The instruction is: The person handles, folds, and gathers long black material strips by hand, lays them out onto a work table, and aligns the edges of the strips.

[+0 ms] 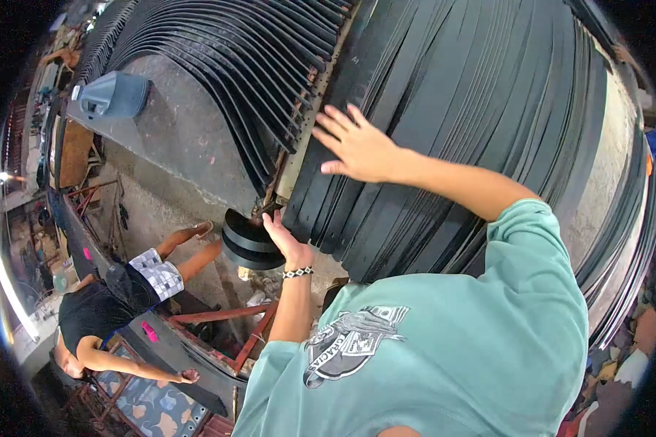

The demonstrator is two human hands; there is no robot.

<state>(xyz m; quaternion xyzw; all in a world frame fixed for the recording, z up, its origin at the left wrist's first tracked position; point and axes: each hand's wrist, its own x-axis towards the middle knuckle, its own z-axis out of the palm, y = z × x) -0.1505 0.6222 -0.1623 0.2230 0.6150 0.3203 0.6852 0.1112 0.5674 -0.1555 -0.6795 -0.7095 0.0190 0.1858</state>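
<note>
My right hand [361, 149] is open, palm down and fingers spread, over the near edge of a wide layer of flat black strips [452, 116]. Whether it touches them I cannot tell. My left hand [291, 244], with a patterned bracelet at the wrist, is beside a curved black band bundle [251, 240] at the corner of the work surface. Its visible fingers are stretched upward; the others are hidden. Between the wide layer and a row of narrow black strips [219, 51] runs a pale perforated metal bar [317, 102].
A dark plastic jug [113, 95] lies on the grey surface [189, 116] at upper left. Another person [109, 309] in a black top and checked shorts is at lower left, near a red metal frame [251, 328]. Scraps [627, 357] lie at far right.
</note>
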